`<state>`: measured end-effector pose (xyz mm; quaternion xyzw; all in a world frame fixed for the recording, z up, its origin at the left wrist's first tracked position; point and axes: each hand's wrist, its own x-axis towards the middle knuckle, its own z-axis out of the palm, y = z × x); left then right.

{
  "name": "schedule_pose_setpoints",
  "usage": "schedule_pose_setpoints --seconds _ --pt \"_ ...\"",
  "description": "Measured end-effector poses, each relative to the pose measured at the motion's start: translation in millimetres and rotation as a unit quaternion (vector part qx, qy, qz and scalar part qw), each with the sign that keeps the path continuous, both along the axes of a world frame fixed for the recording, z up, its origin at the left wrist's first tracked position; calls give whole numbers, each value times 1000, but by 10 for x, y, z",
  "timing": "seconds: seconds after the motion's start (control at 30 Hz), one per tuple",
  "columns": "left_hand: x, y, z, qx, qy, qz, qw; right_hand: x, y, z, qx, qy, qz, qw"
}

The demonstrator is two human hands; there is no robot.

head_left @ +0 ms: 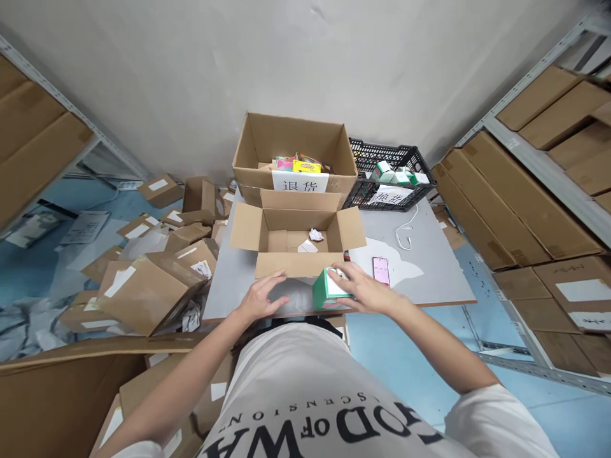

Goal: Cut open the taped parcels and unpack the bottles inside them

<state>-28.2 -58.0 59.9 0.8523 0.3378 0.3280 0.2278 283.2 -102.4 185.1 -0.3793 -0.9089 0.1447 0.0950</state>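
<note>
Head view, right hand [365, 289] gripping green box [326, 289], left hand [260, 297] spread on table [429, 280]

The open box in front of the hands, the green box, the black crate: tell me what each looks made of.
Open box: plain brown cardboard, matte, with folded-out flaps. Green box, under the right hand: probably printed paperboard, slightly smooth, green sides and white top. Black crate: likely moulded plastic, judging by its lattice walls. The left hand rests on the grey table, seemingly a matte board.
</note>
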Motion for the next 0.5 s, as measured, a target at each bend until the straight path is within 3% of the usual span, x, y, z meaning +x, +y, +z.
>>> schedule_pose_setpoints --seconds 0.33,0.43,0.5 --pt "202 438 65 61 61 130 988 990 574 1556 89 17 -149 985" --pt "264 467 25 64 107 152 981 1263 862 1853 134 23 -203 970" --pt "283 474 -21 60 134 155 977 1437 1135 1933 173 27 -245 954"
